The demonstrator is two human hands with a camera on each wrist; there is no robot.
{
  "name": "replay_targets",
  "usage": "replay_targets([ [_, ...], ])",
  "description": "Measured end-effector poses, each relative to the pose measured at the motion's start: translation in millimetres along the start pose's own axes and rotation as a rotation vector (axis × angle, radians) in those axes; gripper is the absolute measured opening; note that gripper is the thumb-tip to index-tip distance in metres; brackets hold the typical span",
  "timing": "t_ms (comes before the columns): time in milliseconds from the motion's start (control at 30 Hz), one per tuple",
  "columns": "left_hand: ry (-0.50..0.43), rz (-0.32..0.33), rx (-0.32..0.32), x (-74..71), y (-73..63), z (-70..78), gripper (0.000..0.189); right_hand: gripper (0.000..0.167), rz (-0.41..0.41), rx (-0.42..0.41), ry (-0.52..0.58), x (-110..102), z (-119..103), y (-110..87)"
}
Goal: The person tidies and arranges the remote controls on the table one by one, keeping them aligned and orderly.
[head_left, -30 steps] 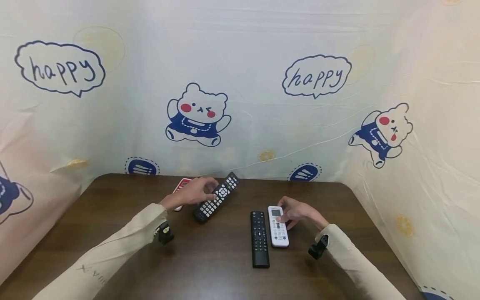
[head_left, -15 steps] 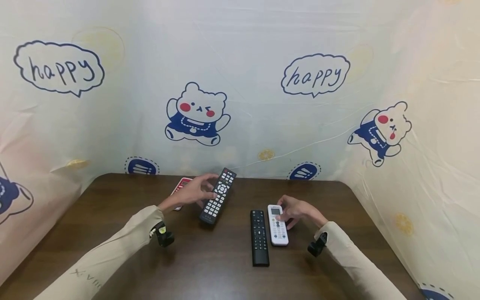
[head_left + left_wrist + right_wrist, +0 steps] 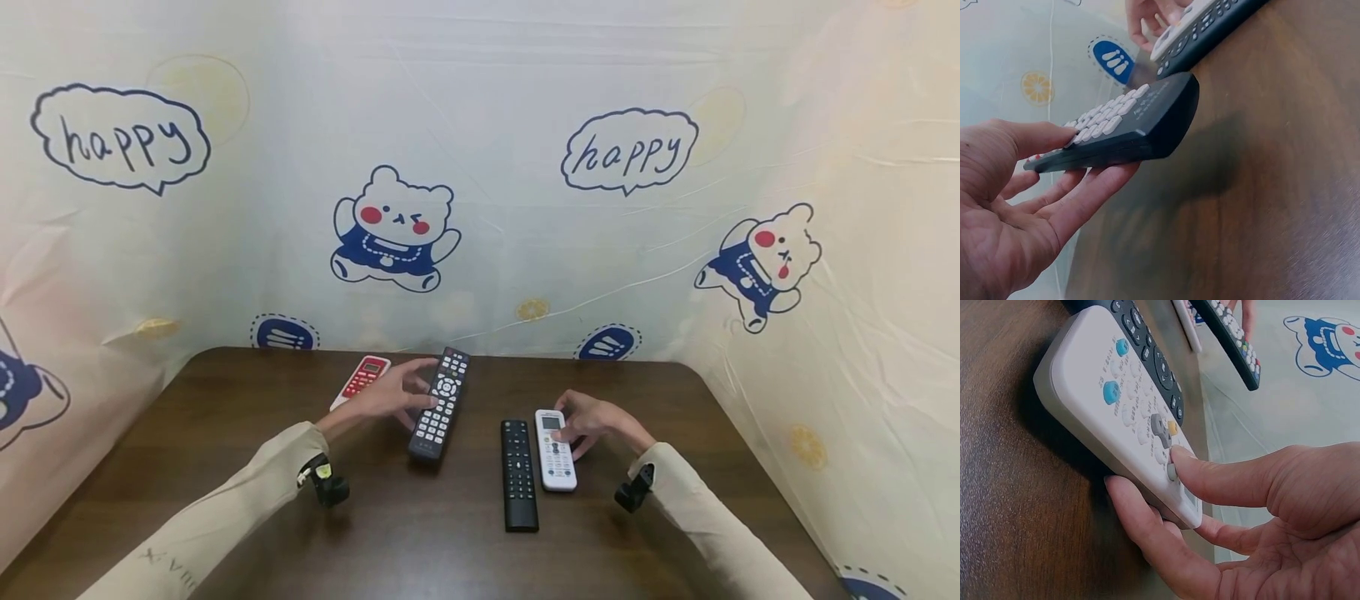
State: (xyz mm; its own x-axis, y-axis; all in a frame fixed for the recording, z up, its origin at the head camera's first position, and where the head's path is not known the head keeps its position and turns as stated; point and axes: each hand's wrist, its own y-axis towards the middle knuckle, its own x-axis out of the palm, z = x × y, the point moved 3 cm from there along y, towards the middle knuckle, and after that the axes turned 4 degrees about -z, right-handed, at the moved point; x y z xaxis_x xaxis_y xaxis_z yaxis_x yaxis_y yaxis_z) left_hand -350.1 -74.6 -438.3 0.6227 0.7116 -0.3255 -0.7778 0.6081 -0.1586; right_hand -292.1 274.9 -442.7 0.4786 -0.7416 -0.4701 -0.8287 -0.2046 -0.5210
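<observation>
My left hand (image 3: pixel 392 392) grips a black remote control (image 3: pixel 441 408) with white buttons, thumb on its face and fingers beneath. In the left wrist view this remote (image 3: pixel 1122 125) is raised off the table and casts a shadow on the wood. My right hand (image 3: pixel 596 423) pinches a white remote control (image 3: pixel 556 457) with a small screen; the right wrist view has the thumb (image 3: pixel 1222 478) on its face and fingers along its side and underneath. Close beside the white remote, to its left, lies another black remote (image 3: pixel 519 492) with small dark buttons.
A red and white remote (image 3: pixel 363 379) lies at the back left of the brown wooden table (image 3: pixel 420 542), behind my left hand. A pale printed cloth (image 3: pixel 510 250) hangs behind the table and along its sides.
The black remote in my left hand has turned from slanted to more upright and shifted slightly right. More of the red remote now shows. My right hand and the white remote have stayed nearly still.
</observation>
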Motion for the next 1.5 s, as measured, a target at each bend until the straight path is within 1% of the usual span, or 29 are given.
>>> replay_targets([
  [233, -0.084, -0.029, 0.025, 14.3, -6.7, -2.7, 0.087, 0.05, -0.018, 0.007, 0.005, 2, 1, 1.6],
  [533, -0.142, -0.019, 0.001, 29.0, -6.2, -6.3, 0.09, 0.052, -0.015, 0.005, 0.003, 1, -1, 0.5],
  [800, -0.212, -0.039, 0.005, 49.4, -10.3, -9.7, 0.093, 0.052, -0.026, 0.013, 0.0, 0, 0, -0.4],
  [967, -0.225, -0.054, 0.001, 58.8, -13.6, -9.4, 0.093, 0.052, -0.028, -0.002, -0.007, 0, -2, -2.3],
  [1133, -0.243, -0.063, -0.017, 69.1, -18.2, -8.8, 0.094, 0.054, -0.039, 0.009, -0.001, 1, -1, -2.1],
  [1300, -0.268, -0.061, -0.038, 78.6, -23.4, -6.5, 0.094, 0.054, -0.029, 0.014, -0.007, 1, -1, -2.2],
  [1500, -0.277, -0.046, -0.091, 88.4, -27.7, -3.2, 0.095, 0.053, -0.026, 0.011, -0.01, 1, -2, -1.3],
])
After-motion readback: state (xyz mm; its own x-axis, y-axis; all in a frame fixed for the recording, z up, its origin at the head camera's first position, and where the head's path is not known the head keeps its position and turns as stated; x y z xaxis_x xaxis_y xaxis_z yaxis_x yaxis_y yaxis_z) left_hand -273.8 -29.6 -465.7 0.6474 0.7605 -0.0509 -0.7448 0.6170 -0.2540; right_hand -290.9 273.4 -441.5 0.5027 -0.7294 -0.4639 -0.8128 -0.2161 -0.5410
